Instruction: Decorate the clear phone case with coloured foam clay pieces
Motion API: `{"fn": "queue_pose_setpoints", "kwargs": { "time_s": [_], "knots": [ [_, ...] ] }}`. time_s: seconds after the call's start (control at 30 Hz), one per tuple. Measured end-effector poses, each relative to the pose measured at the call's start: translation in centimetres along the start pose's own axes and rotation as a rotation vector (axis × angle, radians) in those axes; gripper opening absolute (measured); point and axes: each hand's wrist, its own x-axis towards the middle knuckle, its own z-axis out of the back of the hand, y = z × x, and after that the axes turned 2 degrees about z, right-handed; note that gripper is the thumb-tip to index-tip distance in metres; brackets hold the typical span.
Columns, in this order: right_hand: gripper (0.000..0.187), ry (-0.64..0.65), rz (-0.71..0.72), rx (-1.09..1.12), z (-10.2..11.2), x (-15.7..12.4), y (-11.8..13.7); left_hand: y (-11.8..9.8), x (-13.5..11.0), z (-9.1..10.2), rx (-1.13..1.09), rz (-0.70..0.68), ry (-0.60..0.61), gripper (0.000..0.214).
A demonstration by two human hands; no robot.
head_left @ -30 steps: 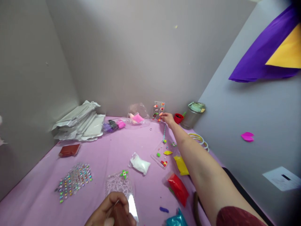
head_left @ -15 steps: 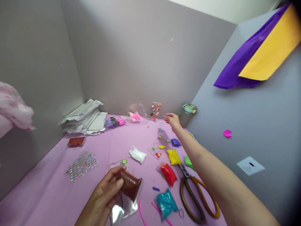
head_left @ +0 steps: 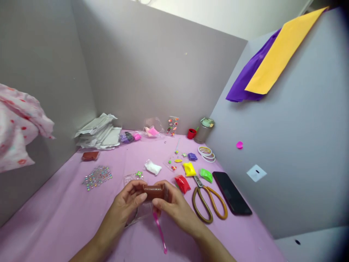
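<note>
Between my two hands is a brown clay packet in clear wrap, raised in front of me. My left hand pinches its left end, thumb on the near face. My right hand grips the right end the same way. A thin pink stick shows below my right fingers; whether they touch it is hidden. Beneath the hands a clear plastic case is partly covered, with a green flower charm at its far end. Close to my right hand are a red clay packet and scissors.
White, yellow, green and blue clay packets lie ahead. A phone and bangles lie right. Gems and another brown packet are left. A red pot and jar stand behind.
My right hand has come back from the far right to grip the brown packet alongside my left. The view has shifted, and the phone and bangles now show where my arm was.
</note>
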Motion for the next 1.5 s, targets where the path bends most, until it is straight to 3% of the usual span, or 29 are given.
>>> {"fn": "queue_pose_setpoints", "kwargs": {
  "time_s": [0.17,0.37,0.57,0.77,0.97,1.07,1.27,1.5],
  "knots": [
    [0.038,0.016,-0.027,0.134,0.7,0.2,0.1,-0.3,0.2,0.4,0.091,-0.012,-0.023,0.02],
    [0.036,-0.016,-0.03,0.122,0.6,0.0,0.4,-0.3,0.3,0.5,0.194,-0.057,-0.111,0.018],
    [0.036,0.025,-0.033,0.13,0.7,-0.1,0.1,-0.8,0.1,0.6,0.279,-0.096,-0.081,0.018],
    [0.037,-0.119,0.004,0.092,0.5,0.2,-0.5,-1.1,-0.3,0.4,0.253,-0.067,-0.05,0.021],
    [0.028,-0.125,0.045,-0.083,-0.2,-0.1,-0.1,-0.2,-0.2,0.0,0.194,-0.006,0.004,0.033],
    [0.026,-0.192,0.099,-0.164,0.1,-0.2,0.2,-0.2,-0.3,-0.2,0.23,0.03,0.053,0.029],
    [0.017,-0.207,0.083,-0.223,1.3,-0.3,0.4,-0.4,-0.9,-0.5,0.299,-0.037,-0.023,0.024],
    [0.016,-0.193,0.221,-0.503,1.5,-1.0,1.5,-0.4,-1.0,0.0,0.514,-0.229,-0.056,0.018]
  ]
}}
